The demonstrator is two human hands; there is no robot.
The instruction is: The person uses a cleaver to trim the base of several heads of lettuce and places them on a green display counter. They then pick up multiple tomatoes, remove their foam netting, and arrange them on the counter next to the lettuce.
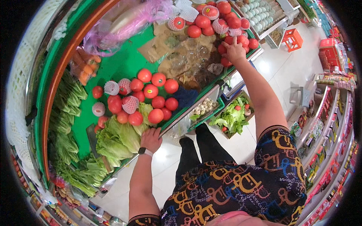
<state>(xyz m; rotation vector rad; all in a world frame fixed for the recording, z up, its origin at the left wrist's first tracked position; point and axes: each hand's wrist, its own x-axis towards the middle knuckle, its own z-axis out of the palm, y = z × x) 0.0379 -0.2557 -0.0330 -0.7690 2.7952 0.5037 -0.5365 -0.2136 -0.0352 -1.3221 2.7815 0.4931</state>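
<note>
My right hand [235,52] reaches to the far right end of the green produce stand, over a pile of tomatoes [203,21]. Its fingers are spread and touch the tomatoes beneath; no tomato is lifted. My left hand [151,140] lies at the stand's metal front edge with its fingers extended, beside green lettuce [120,135] and just below a second group of tomatoes [150,90]. It holds nothing that I can see. Some tomatoes wear white foam nets [130,104]. A knife [94,140] lies left of the lettuce, partly covered by leaves.
Brown cardboard [149,48] and clear plastic lie between the tomato groups. Bagged carrots [83,67], leafy greens [65,145] and a pink plastic bag [109,32] line the back. Below the front edge stand a garlic bin [205,107] and a box of leaves [233,116]. An orange stool [293,40] stands right.
</note>
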